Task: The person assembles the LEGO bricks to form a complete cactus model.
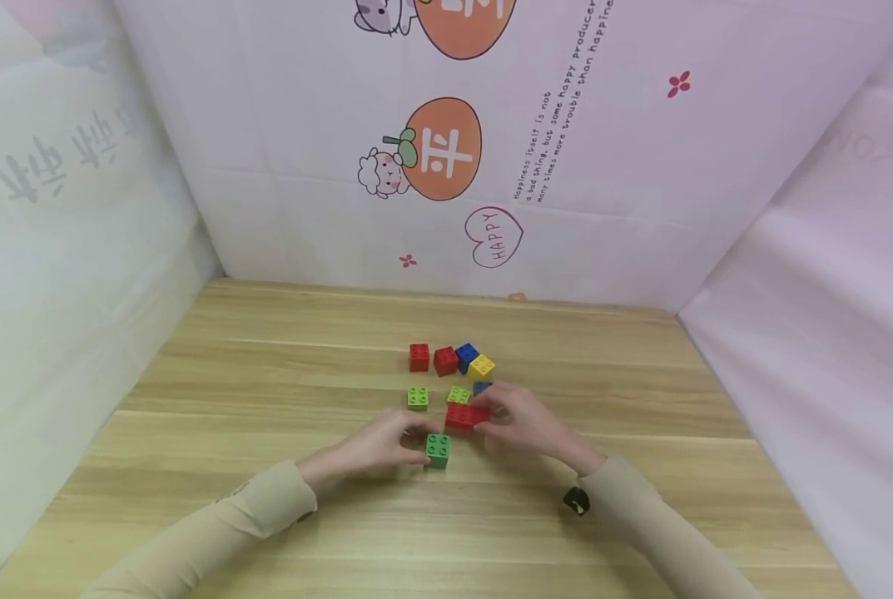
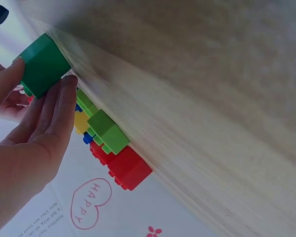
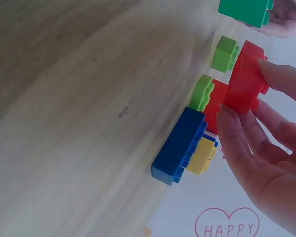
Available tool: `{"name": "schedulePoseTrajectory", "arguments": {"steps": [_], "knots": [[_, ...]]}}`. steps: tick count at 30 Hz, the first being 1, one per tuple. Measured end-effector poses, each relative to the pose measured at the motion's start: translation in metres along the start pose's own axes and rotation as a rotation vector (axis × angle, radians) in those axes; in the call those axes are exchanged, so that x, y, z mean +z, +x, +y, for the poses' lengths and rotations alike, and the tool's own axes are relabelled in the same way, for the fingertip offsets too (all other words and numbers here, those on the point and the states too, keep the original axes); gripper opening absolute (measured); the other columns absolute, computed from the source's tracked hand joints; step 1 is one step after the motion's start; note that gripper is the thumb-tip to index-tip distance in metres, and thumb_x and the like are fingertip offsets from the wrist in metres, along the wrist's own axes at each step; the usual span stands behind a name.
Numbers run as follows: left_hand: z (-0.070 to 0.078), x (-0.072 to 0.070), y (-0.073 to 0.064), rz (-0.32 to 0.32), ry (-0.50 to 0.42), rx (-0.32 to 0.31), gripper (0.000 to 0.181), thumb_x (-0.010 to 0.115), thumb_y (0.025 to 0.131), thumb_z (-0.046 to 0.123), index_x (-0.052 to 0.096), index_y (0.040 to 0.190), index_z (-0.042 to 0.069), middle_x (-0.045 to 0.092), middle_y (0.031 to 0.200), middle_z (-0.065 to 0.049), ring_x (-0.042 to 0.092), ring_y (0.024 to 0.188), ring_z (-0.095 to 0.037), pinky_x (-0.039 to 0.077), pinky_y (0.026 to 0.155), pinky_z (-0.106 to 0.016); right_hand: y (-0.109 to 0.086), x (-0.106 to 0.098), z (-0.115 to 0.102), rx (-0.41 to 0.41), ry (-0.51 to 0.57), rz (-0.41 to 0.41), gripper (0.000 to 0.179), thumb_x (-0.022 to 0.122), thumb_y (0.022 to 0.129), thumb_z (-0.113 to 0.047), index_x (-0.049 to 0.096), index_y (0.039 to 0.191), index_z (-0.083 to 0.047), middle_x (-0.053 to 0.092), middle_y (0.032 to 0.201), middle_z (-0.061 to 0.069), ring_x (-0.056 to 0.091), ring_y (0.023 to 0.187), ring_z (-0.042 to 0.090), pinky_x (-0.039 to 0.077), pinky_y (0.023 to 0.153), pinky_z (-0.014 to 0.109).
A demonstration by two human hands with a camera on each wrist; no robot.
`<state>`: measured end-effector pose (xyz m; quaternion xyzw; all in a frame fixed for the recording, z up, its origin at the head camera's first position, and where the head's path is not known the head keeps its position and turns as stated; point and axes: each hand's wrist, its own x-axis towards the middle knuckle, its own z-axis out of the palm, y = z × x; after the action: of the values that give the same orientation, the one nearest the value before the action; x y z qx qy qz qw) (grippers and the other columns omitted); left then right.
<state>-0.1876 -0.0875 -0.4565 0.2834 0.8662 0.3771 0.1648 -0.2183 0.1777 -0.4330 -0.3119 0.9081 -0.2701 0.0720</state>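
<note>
My left hand (image 1: 377, 448) grips a green toy building brick (image 1: 437, 452) between thumb and fingers, studs up in the head view. In the left wrist view the green brick (image 2: 45, 66) sits at the fingertips. Just to the right, my right hand (image 1: 527, 421) pinches a longer red brick (image 1: 461, 417) by its right end. The right wrist view shows that red brick (image 3: 244, 79) between thumb and fingertips. Beyond the hands stand two lime bricks (image 1: 417, 399). A long blue brick (image 3: 180, 145) is partly hidden by my right hand in the head view.
At the back of the group stand two red bricks (image 1: 419, 358), a blue brick (image 1: 466, 356) and a yellow brick (image 1: 482, 367). The wooden table (image 1: 296, 358) is bounded by a printed white cloth (image 1: 311, 183) at the back and both sides.
</note>
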Motion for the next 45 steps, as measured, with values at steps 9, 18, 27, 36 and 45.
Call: {"name": "schedulePoseTrajectory", "arguments": {"steps": [9, 18, 27, 36, 45], "knots": [[-0.001, 0.000, 0.001, 0.010, -0.010, 0.000, 0.038, 0.076, 0.087, 0.016, 0.067, 0.123, 0.009, 0.072, 0.120, -0.005, 0.066, 0.110, -0.020, 0.056, 0.098, -0.041, -0.005, -0.004, -0.004, -0.027, -0.005, 0.037, 0.030, 0.076, 0.086, -0.017, 0.068, 0.115, -0.011, 0.070, 0.111, 0.005, 0.070, 0.100, 0.018, 0.062, 0.083, 0.027], [-0.003, 0.001, 0.001, 0.020, -0.020, 0.002, 0.038, 0.076, 0.086, 0.015, 0.067, 0.122, 0.008, 0.072, 0.119, -0.006, 0.067, 0.109, -0.019, 0.057, 0.096, -0.039, -0.008, -0.007, -0.009, -0.051, 0.002, 0.050, 0.029, 0.076, 0.087, -0.019, 0.069, 0.114, -0.011, 0.070, 0.109, 0.004, 0.071, 0.097, 0.018, 0.063, 0.082, 0.030], [-0.002, 0.000, 0.001, 0.035, -0.041, -0.012, 0.039, 0.075, 0.087, 0.016, 0.066, 0.123, 0.007, 0.071, 0.121, -0.008, 0.067, 0.110, -0.020, 0.057, 0.097, -0.040, -0.010, -0.009, -0.016, -0.074, -0.004, 0.039, 0.030, 0.076, 0.087, -0.019, 0.069, 0.114, -0.011, 0.070, 0.110, 0.005, 0.071, 0.096, 0.018, 0.063, 0.081, 0.031], [0.000, -0.001, 0.004, 0.032, -0.038, 0.001, 0.039, 0.076, 0.087, 0.015, 0.066, 0.123, 0.006, 0.072, 0.120, -0.008, 0.067, 0.108, -0.021, 0.058, 0.095, -0.039, -0.012, -0.008, -0.020, -0.099, -0.026, 0.039, 0.030, 0.076, 0.086, -0.018, 0.069, 0.114, -0.009, 0.070, 0.110, 0.006, 0.070, 0.096, 0.019, 0.063, 0.081, 0.032], [-0.001, -0.001, 0.006, 0.033, -0.041, 0.012, 0.040, 0.076, 0.086, 0.014, 0.066, 0.124, 0.005, 0.072, 0.121, -0.009, 0.068, 0.109, -0.021, 0.057, 0.097, -0.039, -0.011, -0.003, -0.022, -0.156, -0.035, 0.031, 0.028, 0.077, 0.086, -0.017, 0.069, 0.112, -0.008, 0.070, 0.107, 0.006, 0.069, 0.096, 0.017, 0.063, 0.080, 0.030]]}}
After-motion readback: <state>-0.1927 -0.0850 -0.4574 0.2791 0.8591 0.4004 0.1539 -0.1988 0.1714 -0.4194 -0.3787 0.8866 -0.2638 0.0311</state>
